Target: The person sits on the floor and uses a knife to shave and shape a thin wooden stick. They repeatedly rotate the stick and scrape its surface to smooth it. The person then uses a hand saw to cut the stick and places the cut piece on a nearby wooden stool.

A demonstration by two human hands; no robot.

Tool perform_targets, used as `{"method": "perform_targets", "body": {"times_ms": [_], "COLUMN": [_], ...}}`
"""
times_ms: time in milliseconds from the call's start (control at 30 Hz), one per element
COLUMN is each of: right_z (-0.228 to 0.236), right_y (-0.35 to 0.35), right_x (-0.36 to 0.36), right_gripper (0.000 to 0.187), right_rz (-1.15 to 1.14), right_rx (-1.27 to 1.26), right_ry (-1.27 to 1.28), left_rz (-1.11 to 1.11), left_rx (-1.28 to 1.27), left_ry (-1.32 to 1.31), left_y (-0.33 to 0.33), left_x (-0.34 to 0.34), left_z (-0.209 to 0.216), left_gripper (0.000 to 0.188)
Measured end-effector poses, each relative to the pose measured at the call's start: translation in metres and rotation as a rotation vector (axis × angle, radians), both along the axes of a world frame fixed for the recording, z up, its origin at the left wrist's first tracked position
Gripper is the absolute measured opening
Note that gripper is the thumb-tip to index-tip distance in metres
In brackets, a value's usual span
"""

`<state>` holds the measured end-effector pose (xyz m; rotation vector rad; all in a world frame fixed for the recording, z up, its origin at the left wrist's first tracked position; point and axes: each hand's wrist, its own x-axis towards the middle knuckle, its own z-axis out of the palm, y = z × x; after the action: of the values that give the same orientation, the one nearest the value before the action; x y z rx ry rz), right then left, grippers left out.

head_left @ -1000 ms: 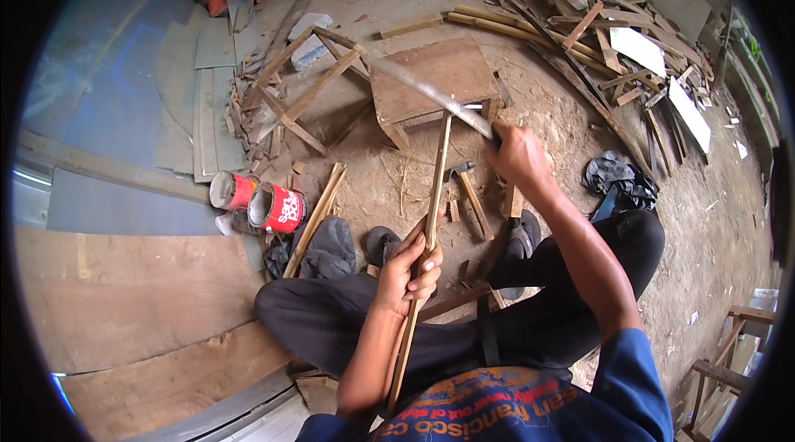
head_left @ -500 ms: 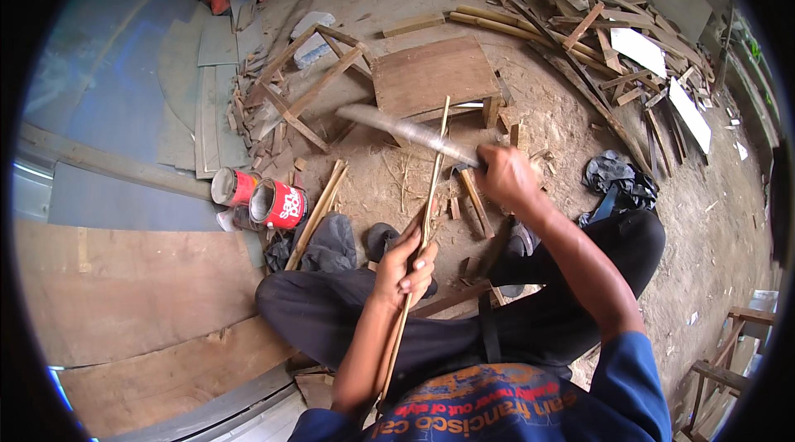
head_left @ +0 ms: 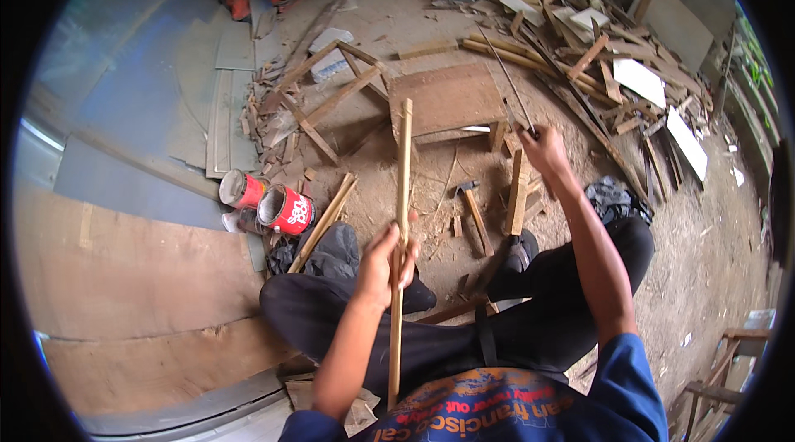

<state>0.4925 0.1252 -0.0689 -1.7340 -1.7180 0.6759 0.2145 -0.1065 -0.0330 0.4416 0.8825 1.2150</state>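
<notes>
My left hand [head_left: 386, 266] is wrapped round a long, pale bamboo strip [head_left: 403, 169], which runs from my shirt up past the near edge of a low wooden stool. My right hand [head_left: 546, 152] is raised to the right of the strip and closed round the handle of a machete [head_left: 507, 74]. Its blade shows as a thin line, tilted up and away to the left, apart from the strip. A hammer [head_left: 475, 218] lies on the ground between my feet, below the two hands.
The low wooden stool [head_left: 447, 98] stands ahead, with a wooden frame [head_left: 331, 98] to its left. Two red cans [head_left: 286, 210] sit at left beside plywood sheets [head_left: 141, 285]. Scrap wood [head_left: 613, 69] is heaped at far right. A dark plastic bag [head_left: 617, 198] lies near my right knee.
The machete has swung from lying across the bamboo strip to up and right, clear of it. The strip has turned, showing a broader face. My left hand still grips it.
</notes>
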Motion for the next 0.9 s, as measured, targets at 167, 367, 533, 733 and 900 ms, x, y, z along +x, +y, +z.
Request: {"method": "perform_targets", "body": {"times_ms": [167,367,533,733,900], "right_z": [0.052,0.103,0.134,0.176,0.182], "right_y": [-0.057,-0.132,-0.156,-0.175,-0.194], "right_x": [-0.05,-0.098,-0.088,-0.091,-0.103], "right_gripper": [0.05,0.032,0.033,0.032,0.038], "right_rz": [0.203,0.308,0.376,0.35,0.427], "right_rx": [-0.258,-0.48,-0.416,-0.309,-0.19], "right_ry": [0.518,0.847,0.847,0.87,0.945], "left_rz": [0.29,0.537,0.596,0.714,0.766], "left_rx": [0.244,0.493,0.557,0.597,0.645], "left_ry": [0.208,0.441,0.395,0.188,0.054], "left_y": [0.074,0.119,0.089,0.051,0.036], "left_x": [-0.031,-0.085,-0.099,-0.131,-0.138], "left_z": [0.052,0.094,0.113,0.13,0.134], "left_gripper": [0.03,0.029,0.032,0.03,0.036]}}
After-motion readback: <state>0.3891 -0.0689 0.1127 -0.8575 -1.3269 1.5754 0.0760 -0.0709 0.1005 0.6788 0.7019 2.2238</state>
